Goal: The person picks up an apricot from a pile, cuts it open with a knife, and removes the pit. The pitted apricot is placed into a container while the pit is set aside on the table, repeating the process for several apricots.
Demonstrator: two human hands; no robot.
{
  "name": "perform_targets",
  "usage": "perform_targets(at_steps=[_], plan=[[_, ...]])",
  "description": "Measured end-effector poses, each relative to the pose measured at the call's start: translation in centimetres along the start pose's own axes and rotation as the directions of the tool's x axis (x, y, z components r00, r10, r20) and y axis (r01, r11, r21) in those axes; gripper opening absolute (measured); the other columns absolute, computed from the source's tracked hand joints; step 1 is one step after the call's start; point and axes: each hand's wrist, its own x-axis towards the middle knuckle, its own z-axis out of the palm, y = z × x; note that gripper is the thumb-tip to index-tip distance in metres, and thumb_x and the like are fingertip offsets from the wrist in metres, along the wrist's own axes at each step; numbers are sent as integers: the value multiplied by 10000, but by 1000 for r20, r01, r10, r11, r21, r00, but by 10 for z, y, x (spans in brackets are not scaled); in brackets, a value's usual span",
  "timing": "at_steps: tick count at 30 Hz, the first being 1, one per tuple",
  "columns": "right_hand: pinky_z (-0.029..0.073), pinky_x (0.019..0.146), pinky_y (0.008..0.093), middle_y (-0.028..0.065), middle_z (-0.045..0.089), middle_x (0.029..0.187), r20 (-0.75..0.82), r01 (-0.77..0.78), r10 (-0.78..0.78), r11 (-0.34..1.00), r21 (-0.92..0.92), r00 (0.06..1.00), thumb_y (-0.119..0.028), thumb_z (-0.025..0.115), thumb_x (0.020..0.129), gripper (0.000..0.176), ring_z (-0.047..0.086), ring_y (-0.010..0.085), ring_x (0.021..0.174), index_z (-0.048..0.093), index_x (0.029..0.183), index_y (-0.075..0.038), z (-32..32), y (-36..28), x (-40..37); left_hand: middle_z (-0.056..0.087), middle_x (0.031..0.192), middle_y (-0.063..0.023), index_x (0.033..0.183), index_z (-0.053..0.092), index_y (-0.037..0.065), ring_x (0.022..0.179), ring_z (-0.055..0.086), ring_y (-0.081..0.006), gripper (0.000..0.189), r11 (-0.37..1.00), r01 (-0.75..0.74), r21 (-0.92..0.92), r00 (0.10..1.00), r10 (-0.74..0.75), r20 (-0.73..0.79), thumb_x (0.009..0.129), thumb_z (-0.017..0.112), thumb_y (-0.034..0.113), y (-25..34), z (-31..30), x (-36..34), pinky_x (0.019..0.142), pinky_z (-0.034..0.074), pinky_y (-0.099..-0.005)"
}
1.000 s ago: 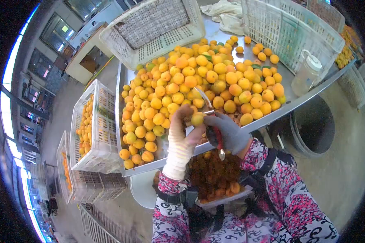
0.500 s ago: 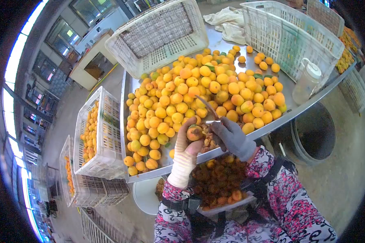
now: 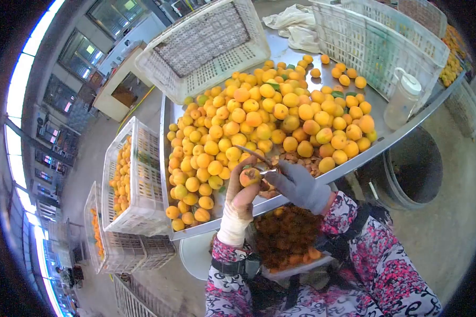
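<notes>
My left hand (image 3: 239, 198), bare at the fingers with a pale wrap round the wrist, holds one apricot (image 3: 249, 177) between thumb and fingers. In a grey glove, my right hand (image 3: 304, 187) grips a small metal tool (image 3: 268, 171) with a long curved dark part. The tool's shiny metal portion meets the right side of the apricot; how deep it sits cannot be seen. Behind both hands a big heap of apricots (image 3: 232, 127) covers much of the metal table (image 3: 349, 165). Brownish scraps (image 3: 301, 161) lie by the right hand.
Below the table edge sits a container of darker apricot pieces (image 3: 285, 243), beside a white bucket (image 3: 193, 259). Crates of apricots (image 3: 137, 195) are stacked left. A tipped crate (image 3: 206, 47), another crate (image 3: 375, 47) and a plastic jug (image 3: 402, 103) stand on the table. A dark bin (image 3: 415, 164) is right.
The tool has come to the apricot's side and its curved part has swung lower and leftward. Both hands have drawn closer together, and the apricot has shifted slightly left and down.
</notes>
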Motion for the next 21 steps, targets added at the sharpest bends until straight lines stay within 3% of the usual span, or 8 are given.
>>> perform_targets(at_steps=[2, 6, 10, 12, 14, 16, 19, 21], plan=[[468, 614, 399, 196, 621, 777, 30, 83, -77, 958, -275, 997, -398, 489, 906, 394, 625, 339, 742, 530, 1025, -25, 3, 0, 5, 502, 1146, -79, 1303, 392, 33, 1034, 498, -161, 552, 997, -78, -10, 994, 77, -77, 762, 496, 8, 7, 6, -2, 915, 377, -273], [458, 614, 440, 220, 609, 786, 101, 129, -97, 913, -387, 990, -377, 491, 902, 380, 606, 378, 756, 505, 1061, -33, 2, 8, -4, 457, 1252, -90, 1364, 314, 32, 1088, 485, -164, 624, 990, -109, 90, 989, 117, -91, 778, 525, 69, 18, 1, -3, 849, 439, -267], [451, 604, 443, 215, 605, 771, 113, 107, -71, 929, -353, 991, -361, 490, 905, 368, 598, 391, 751, 504, 1070, -32, 2, 0, -7, 480, 1177, -68, 1344, 349, 49, 1034, 485, -141, 601, 995, -50, 80, 998, 54, -45, 777, 546, 25, 22, -2, -3, 862, 415, -256], [449, 580, 410, 181, 605, 723, 53, 65, -58, 987, -148, 997, -369, 520, 892, 364, 615, 342, 696, 543, 1013, -27, 2, -10, -6, 483, 1149, -58, 1313, 389, 47, 1028, 476, -133, 572, 997, -20, 76, 998, 25, -61, 768, 541, -41, 17, -2, -2, 892, 395, -266], [450, 575, 386, 159, 611, 713, -12, -4, 3, 996, -87, 1000, -399, 554, 866, 391, 617, 300, 677, 568, 979, -25, 7, 4, 1, 492, 1104, -45, 1278, 413, 47, 1012, 474, -115, 547, 961, -114, 251, 993, 117, 4, 762, 558, -65, 7, -5, 0, 865, 410, -250], [452, 571, 362, 136, 617, 702, -76, -68, 66, 997, -24, 995, -428, 589, 839, 418, 620, 259, 658, 592, 945, -24, 8, 8, 6, 517, 1065, -72, 1231, 447, 45, 1005, 501, -162, 511, 948, -34, 315, 997, 53, -52, 747, 593, -30, 0, -4, 1, 872, 414, -284], [458, 582, 312, 93, 629, 693, -59, -252, 248, 965, -75, 967, -470, 671, 746, 472, 599, 184, 623, 635, 895, -24, 2, -13, 11, 513, 1062, -56, 1270, 420, 64, 958, 515, -155, 573, 803, -215, 556, 975, 208, 77, 730, 558, -67, -7, -9, 5, 851, 426, -266], [459, 583, 310, 90, 628, 684, -66, -241, 236, 966, -92, 970, -454, 665, 751, 448, 597, 179, 616, 639, 873, -23, 5, -1, 14, 506, 1065, -85, 1233, 459, 55, 1005, 502, -200, 576, 544, -379, 749, 914, 348, 211, 680, 577, -57, -2, -6, 7, 910, 398, -309]])
